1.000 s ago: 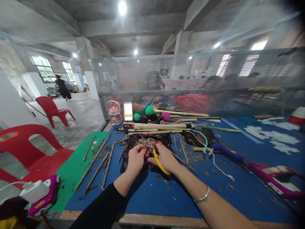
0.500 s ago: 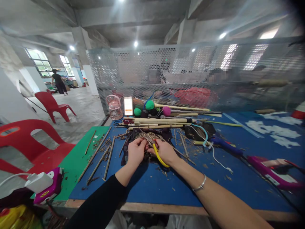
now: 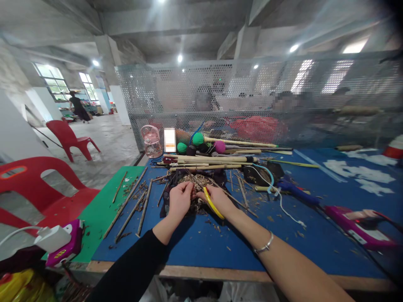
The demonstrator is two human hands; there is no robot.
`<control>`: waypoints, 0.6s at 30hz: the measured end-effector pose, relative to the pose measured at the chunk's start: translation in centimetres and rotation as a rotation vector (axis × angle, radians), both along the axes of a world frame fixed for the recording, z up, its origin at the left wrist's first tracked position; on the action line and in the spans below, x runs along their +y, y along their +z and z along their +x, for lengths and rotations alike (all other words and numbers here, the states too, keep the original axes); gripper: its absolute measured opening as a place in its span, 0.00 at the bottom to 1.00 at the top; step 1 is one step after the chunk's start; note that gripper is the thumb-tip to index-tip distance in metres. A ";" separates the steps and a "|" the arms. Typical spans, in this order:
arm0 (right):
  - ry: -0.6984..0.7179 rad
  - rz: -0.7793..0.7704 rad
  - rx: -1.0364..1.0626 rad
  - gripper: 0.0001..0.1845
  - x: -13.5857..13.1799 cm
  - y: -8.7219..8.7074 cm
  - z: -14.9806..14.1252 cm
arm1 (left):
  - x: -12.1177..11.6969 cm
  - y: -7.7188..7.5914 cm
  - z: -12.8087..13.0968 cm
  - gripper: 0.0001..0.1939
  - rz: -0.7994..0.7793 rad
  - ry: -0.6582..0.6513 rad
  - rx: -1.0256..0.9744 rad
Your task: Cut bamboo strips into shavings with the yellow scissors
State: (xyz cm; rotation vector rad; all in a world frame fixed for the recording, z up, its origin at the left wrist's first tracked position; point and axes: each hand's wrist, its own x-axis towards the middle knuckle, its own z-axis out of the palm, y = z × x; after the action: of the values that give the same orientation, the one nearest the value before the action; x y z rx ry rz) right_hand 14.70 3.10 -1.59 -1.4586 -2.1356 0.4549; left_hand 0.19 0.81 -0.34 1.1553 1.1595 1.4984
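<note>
My right hand (image 3: 220,200) is closed around yellow-handled scissors (image 3: 213,205), whose blades point forward and left over a heap of brown chips (image 3: 192,179). Just left of them, my left hand (image 3: 180,201) is pinched closed close to the blades. What its fingertips hold is too small and hidden to make out. Under both hands the chips lie on a dark cloth (image 3: 165,204). Brown sticks (image 3: 145,208) lie on the blue table surface (image 3: 195,247) to the left of my hands.
Pale sticks (image 3: 214,160) lie across the table beyond the chips, with green and magenta balls (image 3: 198,138) behind. A pink bottle (image 3: 151,141) stands by the perforated metal screen (image 3: 176,92). To the right are a white cord (image 3: 286,216) and a purple power strip (image 3: 359,228). Red chairs (image 3: 47,184) stand left.
The view has tilted slightly downward. My hands stay over the chip heap, and the scissor blades have drawn closer together since half a second ago. A distant person has moved a little.
</note>
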 end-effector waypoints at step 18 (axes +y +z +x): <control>0.042 -0.043 0.102 0.25 -0.8 0.5 -0.4 | -0.2 0.2 0.2 0.11 0.000 -0.023 -0.070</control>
State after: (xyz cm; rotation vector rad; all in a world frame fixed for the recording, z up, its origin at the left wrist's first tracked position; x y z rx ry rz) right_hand 14.31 2.31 -1.10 -1.3850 -2.0911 0.5822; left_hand 0.38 0.63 -0.11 1.1038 1.0954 1.5098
